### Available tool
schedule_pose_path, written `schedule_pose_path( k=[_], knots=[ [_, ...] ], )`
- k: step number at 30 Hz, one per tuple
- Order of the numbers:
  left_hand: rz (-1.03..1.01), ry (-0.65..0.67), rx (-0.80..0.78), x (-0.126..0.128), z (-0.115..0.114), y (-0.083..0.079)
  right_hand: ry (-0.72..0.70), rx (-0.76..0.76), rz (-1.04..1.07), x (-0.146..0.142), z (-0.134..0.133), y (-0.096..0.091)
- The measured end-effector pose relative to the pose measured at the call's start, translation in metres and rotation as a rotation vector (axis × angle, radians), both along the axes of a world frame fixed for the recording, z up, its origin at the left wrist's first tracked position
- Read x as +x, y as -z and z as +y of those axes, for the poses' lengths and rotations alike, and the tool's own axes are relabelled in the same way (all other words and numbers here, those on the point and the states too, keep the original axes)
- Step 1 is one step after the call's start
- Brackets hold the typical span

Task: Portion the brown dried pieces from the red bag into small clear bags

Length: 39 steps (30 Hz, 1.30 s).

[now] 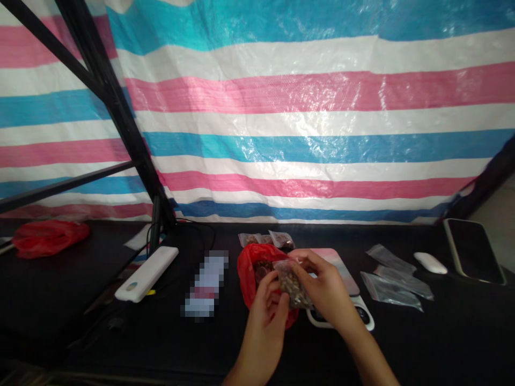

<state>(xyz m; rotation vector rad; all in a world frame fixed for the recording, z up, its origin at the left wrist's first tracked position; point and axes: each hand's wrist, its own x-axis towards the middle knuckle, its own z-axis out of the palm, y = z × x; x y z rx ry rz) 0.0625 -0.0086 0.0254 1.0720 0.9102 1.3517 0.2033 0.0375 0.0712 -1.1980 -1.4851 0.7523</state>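
Head view: the left hand [267,308] pinches the lower left side of a filled transparent bag [291,287] between thumb and fingers. The right hand [324,281] grips its upper right edge, thumb and fingers pressed together on the film. The bag is held tilted, above the near side of an open red bag [246,276] with brown contents. The two-sided hold appears necessary because limp film does not support itself; whether its mouth is sealed cannot be determined.

The red bag's rim is spread wide, presumably to leave its contents within reach. A scale [365,316] with a pinkish, shiny top lies partly beneath the right forearm, a position judged convenient to that hand. Flat bags [396,295] lie loosely overlapped to the right, probably for easy picking up. Three filled packets [281,239] sit in a row behind the red bag, seemingly kept apart from the working area. A white case [430,262] and a phone [475,251] rest farther right, outside the hands' immediate space.
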Motion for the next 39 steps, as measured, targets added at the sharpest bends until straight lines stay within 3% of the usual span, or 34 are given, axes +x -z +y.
schedule_pose_path(
  k=[6, 11, 16, 28, 31, 35, 39],
  knots=[
    [-0.249, -0.057, -0.233, 0.002, 0.008, -0.008, 0.068, -0.013, 0.05, -0.01, 0.005, 0.006],
    [-0.32, 0.085, -0.314, 0.001, 0.002, -0.017, 0.012, -0.013, -0.109, -0.009, 0.005, -0.002],
    [-0.31, 0.182, -0.361, 0.004, -0.004, -0.019, 0.068, -0.05, -0.181, -0.009, 0.007, 0.002],
    [-0.271, 0.154, -0.337, 0.005, 0.008, 0.006, 0.02, -0.029, -0.085, -0.003, 0.007, 0.009],
    [-0.202, 0.095, -0.281, 0.005, 0.005, 0.008, 0.003, -0.054, 0.017, -0.001, 0.008, 0.01],
    [-0.015, -0.016, -0.079, 0.002, -0.005, 0.005, -0.015, -0.019, 0.178, 0.0, 0.008, 0.006],
    [0.226, -0.056, 0.099, 0.001, -0.009, 0.0, -0.043, 0.002, 0.2, 0.003, 0.002, -0.002]
  ],
)
